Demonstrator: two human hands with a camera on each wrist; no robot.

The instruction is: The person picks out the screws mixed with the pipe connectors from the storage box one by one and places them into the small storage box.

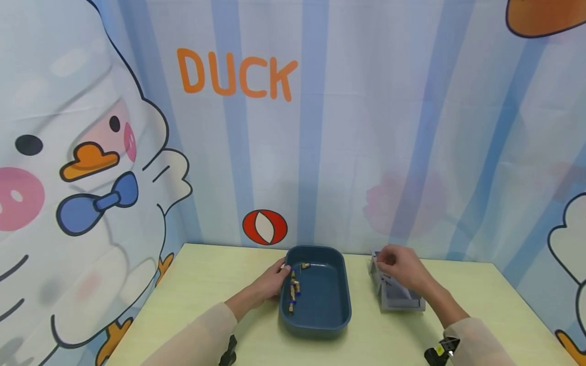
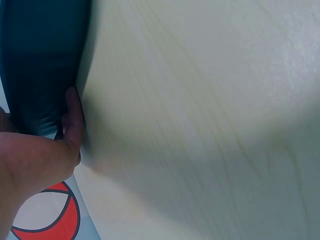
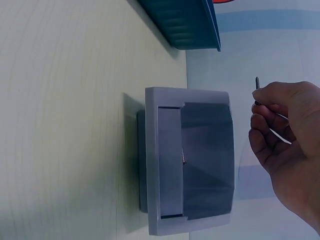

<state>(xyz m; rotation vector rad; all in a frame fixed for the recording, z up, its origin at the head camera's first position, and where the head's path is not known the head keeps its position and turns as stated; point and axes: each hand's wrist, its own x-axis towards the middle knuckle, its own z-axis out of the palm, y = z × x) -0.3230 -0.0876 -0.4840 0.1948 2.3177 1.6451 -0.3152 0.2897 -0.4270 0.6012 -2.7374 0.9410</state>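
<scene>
My left hand [image 1: 272,280] grips the left wall of a dark blue plastic tray [image 1: 325,305], thumb at the rim. In the left wrist view its fingers [image 2: 75,117] lie along the tray's outer side. Several small brass fittings [image 1: 293,292], some with blue parts, lie along the left side inside the tray. Over a small grey bin [image 1: 403,304] to the right, my right hand [image 1: 403,264] pinches a screw [image 3: 257,84] between thumb and index finger, its tip pointing away from the hand. Another screw [image 3: 183,156] shows inside the grey bin.
Both containers stand on a pale wood-grain table [image 1: 206,269], the grey bin a short gap right of the tray. A printed cloth backdrop [image 1: 348,152] with a duck rises behind the table's far edge and along its sides.
</scene>
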